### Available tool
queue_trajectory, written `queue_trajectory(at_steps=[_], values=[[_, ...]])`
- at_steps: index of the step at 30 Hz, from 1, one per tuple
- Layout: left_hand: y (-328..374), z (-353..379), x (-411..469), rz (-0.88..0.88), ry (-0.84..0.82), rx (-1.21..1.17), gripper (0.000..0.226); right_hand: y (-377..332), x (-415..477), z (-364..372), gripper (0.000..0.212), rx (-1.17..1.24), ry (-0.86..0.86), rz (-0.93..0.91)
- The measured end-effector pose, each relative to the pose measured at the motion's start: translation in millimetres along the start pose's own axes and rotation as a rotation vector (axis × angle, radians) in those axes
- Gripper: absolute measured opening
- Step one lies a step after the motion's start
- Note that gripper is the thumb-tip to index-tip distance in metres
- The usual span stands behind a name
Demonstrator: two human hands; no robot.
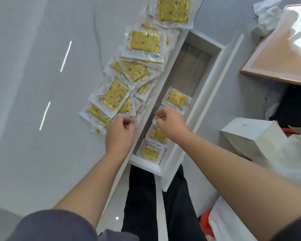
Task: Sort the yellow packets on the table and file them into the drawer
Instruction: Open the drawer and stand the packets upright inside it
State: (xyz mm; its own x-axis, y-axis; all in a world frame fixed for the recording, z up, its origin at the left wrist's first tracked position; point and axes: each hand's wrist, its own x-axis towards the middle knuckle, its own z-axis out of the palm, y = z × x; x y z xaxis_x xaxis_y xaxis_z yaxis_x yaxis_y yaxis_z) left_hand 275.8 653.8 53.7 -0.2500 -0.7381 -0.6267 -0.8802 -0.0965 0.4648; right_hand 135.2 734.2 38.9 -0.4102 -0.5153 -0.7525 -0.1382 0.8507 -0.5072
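Several yellow packets (114, 96) in clear wrappers lie overlapping in a row along the grey table's (33, 84) right edge. Beside the table, the white drawer (195, 108) stands open with three packets flat inside: one further back (176, 99), one in the middle (157, 134) and one at the front (149, 151). My left hand (120, 134) is at the near end of the row, thumb and curled fingers pinching the clear edge of a packet (135, 120). My right hand (170, 124) hovers over the drawer, fingers curled round a packet with a yellow sliver (163, 118) showing.
The drawer's back half shows bare wood grain (189, 66). A white box (247, 138) sits to the right, with a framed board (281, 49) and crumpled wrapping (266, 14) beyond it. My dark trousers (146, 197) are below the drawer front.
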Motion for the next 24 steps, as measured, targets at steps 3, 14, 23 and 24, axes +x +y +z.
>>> queue_trajectory(at_steps=[3, 14, 23, 24], values=[[-1.0, -29.7, 34.3, 0.024, 0.129, 0.125, 0.028, -28.2, -0.3, 15.4, 0.023, 0.102, -0.064, 0.051], [8.6, -60.1, 109.7, 0.129, 0.061, 0.425, 0.075, -62.8, 26.6, 61.5, 0.021, 0.396, 0.075, 0.302], [-17.0, -81.3, 91.7, -0.004, -0.028, 0.162, 0.051, -67.6, 24.8, 51.9, 0.025, 0.258, 0.02, 0.305], [-19.5, -83.0, 90.4, -0.009, -0.031, 0.156, 0.049, -68.5, 23.8, 51.9, 0.022, 0.221, -0.003, 0.291]])
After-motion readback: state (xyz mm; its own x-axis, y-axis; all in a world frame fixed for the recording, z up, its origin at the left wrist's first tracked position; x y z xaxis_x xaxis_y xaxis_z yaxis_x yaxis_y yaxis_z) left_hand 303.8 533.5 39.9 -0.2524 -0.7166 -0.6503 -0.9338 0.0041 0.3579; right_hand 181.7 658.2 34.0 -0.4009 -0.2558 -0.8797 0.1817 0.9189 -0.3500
